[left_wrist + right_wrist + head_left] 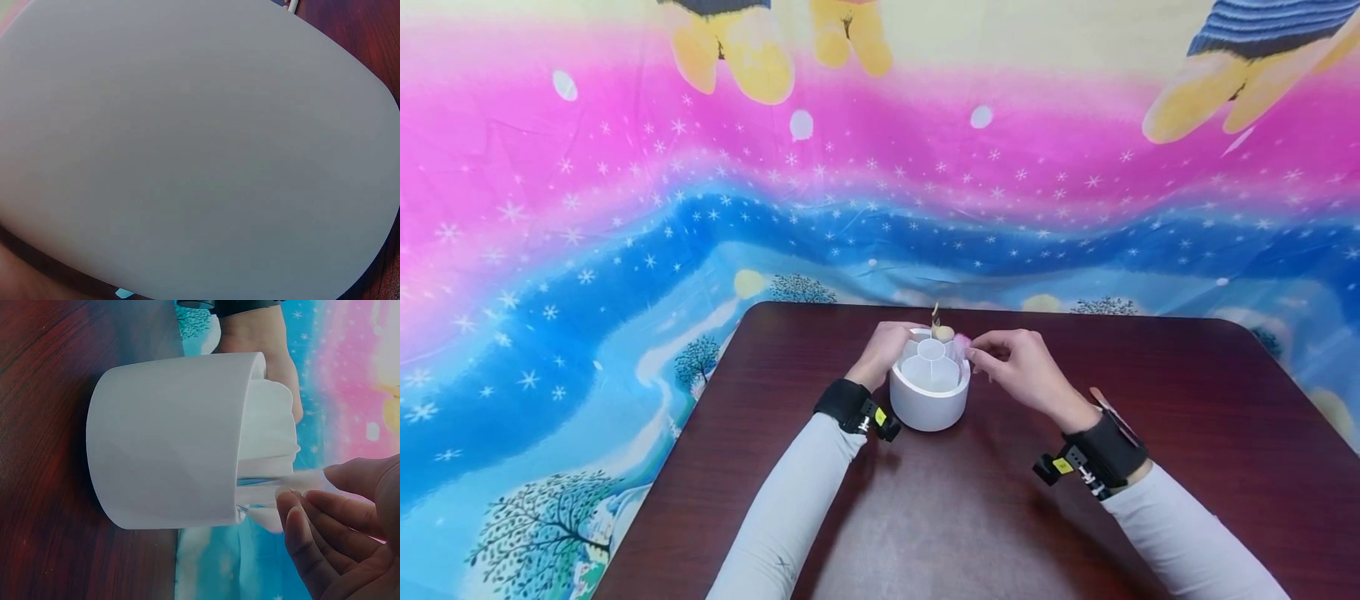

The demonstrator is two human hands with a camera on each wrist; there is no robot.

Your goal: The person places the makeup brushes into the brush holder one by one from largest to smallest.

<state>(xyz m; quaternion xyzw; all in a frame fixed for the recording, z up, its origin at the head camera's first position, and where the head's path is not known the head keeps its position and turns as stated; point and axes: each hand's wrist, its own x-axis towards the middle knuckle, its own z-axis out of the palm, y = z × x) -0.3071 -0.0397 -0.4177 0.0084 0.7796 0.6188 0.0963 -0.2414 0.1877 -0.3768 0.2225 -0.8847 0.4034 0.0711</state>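
A round white organizer (928, 408), divided inside into compartments around a central ring, stands on the table. At its left rim, my left hand (883, 350) holds the wall, fingers partly hidden behind it. My right hand (1018, 367) is at the right rim, where thumb and fingertips pinch a slim stick with a pale pink end (306, 479); its bluish shaft reaches into the organizer. Below it in the right wrist view, another pale-ended stick (267, 519) leans out. A round beige piece (943, 334) and a thin gold-coloured piece (936, 317) show at the back. The organizer's white wall (200, 150) fills the left wrist view.
The dark red-brown table (1150, 375) extends around the organizer on all sides. Behind it hangs a printed cloth (880, 167) in pink and blue with snowflakes. Black wrist straps with small cameras (887, 427) sit on both forearms.
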